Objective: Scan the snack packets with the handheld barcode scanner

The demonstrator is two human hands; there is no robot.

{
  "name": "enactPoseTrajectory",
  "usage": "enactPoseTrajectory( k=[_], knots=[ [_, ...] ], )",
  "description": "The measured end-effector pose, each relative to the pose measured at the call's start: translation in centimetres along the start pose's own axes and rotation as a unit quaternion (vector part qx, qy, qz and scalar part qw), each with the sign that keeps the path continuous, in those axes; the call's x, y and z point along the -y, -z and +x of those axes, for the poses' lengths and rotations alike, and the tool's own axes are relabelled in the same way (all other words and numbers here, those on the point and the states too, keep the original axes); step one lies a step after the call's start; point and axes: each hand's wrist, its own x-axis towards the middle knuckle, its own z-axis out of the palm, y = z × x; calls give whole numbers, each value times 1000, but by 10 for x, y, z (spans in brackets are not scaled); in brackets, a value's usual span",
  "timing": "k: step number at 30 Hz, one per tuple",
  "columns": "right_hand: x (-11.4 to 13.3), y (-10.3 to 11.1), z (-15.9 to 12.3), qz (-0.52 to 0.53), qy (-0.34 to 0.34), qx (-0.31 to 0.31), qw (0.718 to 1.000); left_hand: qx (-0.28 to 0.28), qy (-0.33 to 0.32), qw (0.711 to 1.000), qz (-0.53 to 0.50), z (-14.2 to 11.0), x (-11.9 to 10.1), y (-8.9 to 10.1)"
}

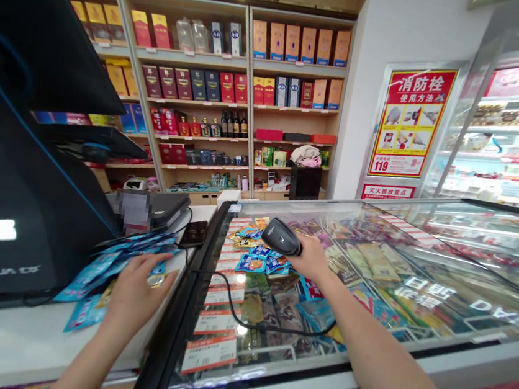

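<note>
In the head view my right hand (312,260) is closed around the handle of a black barcode scanner (280,237). The scanner's head points left above small blue and yellow snack packets (256,260), which lie on the glass top of a chest freezer (269,358). My left hand (139,287) hovers at the counter's edge with thumb and fingers apart. Beneath and beside it is a fanned pile of light-blue snack packets (101,270). I cannot tell whether its fingertips touch the pile. A black cable (230,291) loops across the glass.
A dark point-of-sale terminal (20,192) stands close on the left of the white counter (3,346). A phone (194,234) lies by the freezer's edge. Shelves (189,108) of boxed bottles line the back wall. A red fire-hydrant notice (412,121) hangs beside a lit display cooler (515,130).
</note>
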Motion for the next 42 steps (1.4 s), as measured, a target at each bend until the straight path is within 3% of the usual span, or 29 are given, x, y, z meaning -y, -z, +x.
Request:
enactPoseTrajectory(
  k=[3, 5, 8, 11, 20, 30, 36, 42],
  knots=[
    [2, 0, -1, 9, 16, 5, 1000, 104, -27, 986, -129, 14, -44, -44],
    [2, 0, -1, 8, 21, 7, 1000, 172, -40, 971, -163, 20, -70, -73],
    [-1, -2, -2, 9, 25, 4, 1000, 300, -58, 948, -87, 21, -95, -105],
    [-5, -4, -2, 11, 34, -4, 999, 348, -71, 934, -27, 16, -102, -119],
    [-10, -7, -5, -7, 36, 1, 999, 327, -72, 942, 11, 11, -97, -105],
    [-6, -5, -5, 17, 46, 2, 999, 285, -60, 956, -45, 18, -87, -94],
    [-6, -4, -5, 6, 30, -11, 999, 237, 18, 963, -126, 25, -81, -96],
    [-3, -2, -3, 15, 39, -1, 999, 171, 125, 923, -322, 28, -87, -93]
  ],
)
